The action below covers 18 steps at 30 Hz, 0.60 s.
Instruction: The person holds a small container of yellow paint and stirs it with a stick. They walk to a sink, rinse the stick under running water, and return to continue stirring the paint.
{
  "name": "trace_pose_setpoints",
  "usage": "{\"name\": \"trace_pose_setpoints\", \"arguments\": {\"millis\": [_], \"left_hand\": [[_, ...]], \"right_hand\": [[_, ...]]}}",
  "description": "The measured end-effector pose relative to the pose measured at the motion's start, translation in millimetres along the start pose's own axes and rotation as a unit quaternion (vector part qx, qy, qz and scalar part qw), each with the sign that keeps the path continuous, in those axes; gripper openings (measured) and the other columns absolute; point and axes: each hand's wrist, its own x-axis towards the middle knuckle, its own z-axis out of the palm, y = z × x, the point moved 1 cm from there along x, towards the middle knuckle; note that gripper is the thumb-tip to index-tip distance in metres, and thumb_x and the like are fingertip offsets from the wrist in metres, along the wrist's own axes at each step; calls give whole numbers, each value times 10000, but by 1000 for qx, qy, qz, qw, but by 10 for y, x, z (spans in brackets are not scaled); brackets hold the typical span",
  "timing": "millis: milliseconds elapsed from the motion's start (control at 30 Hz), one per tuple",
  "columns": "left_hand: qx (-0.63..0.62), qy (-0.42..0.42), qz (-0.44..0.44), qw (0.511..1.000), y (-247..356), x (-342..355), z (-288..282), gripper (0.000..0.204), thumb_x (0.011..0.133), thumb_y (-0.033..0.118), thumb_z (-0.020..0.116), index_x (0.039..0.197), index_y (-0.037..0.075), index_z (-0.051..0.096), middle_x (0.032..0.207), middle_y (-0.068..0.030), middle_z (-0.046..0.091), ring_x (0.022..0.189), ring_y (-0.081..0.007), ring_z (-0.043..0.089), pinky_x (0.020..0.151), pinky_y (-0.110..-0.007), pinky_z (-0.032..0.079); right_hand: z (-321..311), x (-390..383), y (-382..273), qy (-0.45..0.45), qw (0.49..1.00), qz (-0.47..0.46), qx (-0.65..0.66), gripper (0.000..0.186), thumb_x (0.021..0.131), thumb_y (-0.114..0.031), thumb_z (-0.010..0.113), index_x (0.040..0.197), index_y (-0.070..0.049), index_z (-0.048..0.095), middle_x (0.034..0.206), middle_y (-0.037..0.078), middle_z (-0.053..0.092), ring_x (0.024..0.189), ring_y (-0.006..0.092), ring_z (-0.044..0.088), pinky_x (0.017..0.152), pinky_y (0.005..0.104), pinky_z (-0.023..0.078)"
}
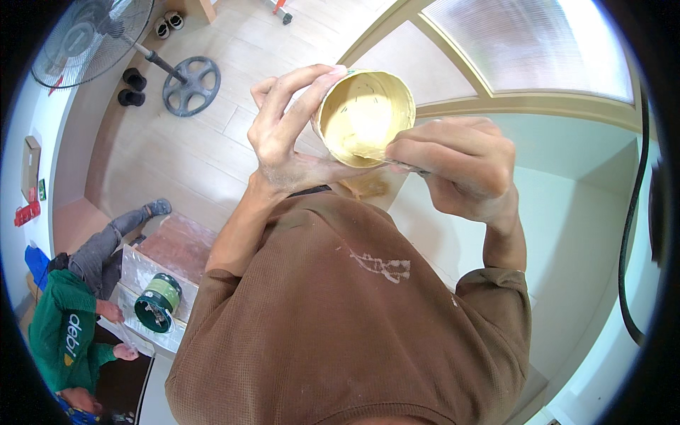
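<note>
My left hand (290, 131) is closed round the left side of a small round tub (409, 99), fingers over its far rim. The tub is tilted so its open mouth faces me, and pale yellow paint (358, 117) coats the inside. My right hand (457, 163) grips a slim tool (404, 165) with a greyish shaft at the tub's near right rim. The tool's tip reaches just inside the rim; whether it is a brush or a small knife I cannot tell. Whitish smears mark the left wrist.
A cream-framed door with ribbed glass (531, 46) stands ahead right. At the far left are a standing fan (191, 85) and shoes (132, 86). Lower left, a co-worker in a green shirt (67, 319) sits by a green bucket (157, 303). A black cable (632, 212) hangs at right.
</note>
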Motion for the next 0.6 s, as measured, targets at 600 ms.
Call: {"name": "trace_pose_setpoints", "arguments": {"millis": [600], "left_hand": [[-32, 6, -37, 999, -21, -68, 4, 935, 486, 382, 1039, 1236, -51, 684, 1191, -202, 704, 1102, -312, 680, 965, -421, 551]], "right_hand": [[157, 16, -35, 49, 986, 157, 12, 86, 847, -42, 792, 924, -37, 755, 762, 80, 682, 566, 217, 594, 506, 309, 459]]}}
